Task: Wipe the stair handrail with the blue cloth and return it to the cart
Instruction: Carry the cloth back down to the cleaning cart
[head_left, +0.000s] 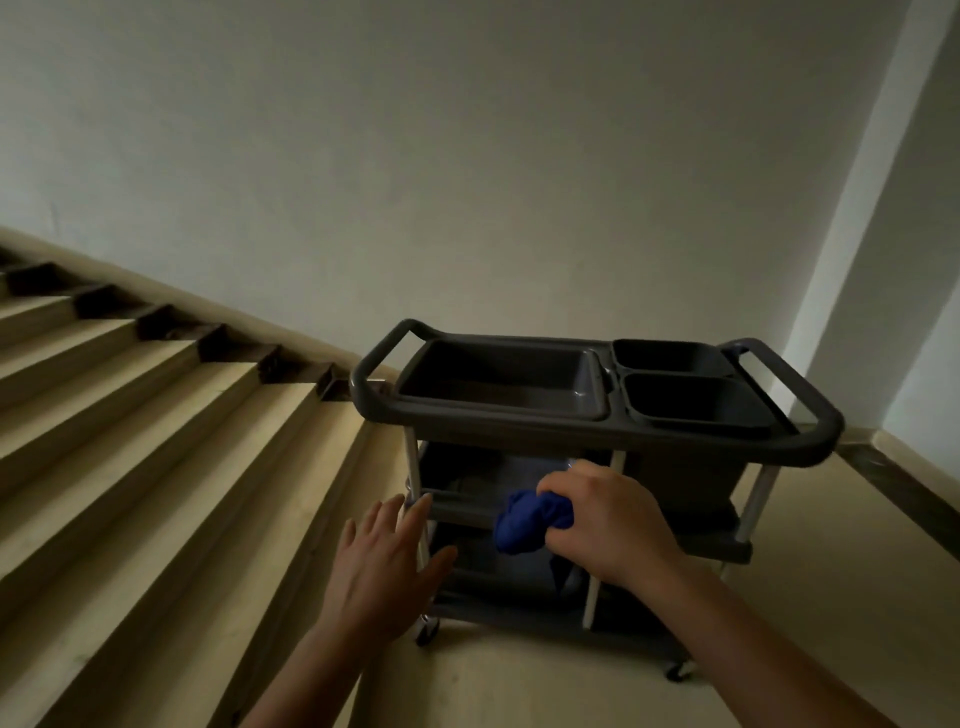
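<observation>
A dark grey three-level cart (810, 441) stands on the landing against the wall. My right hand (608, 519) is closed around a bunched blue cloth (519, 525), held in front of the cart's middle shelf. My left hand (384, 566) is spread with fingers apart, by the cart's front left post, holding nothing. No handrail shows in this view.
Beige stairs (130, 441) rise to the left of the cart. The cart's top holds one large bin (415, 384) and two smaller bins (696, 402). A plain wall is behind, with a corner at the right. Beige landing floor (519, 686) lies below my arms.
</observation>
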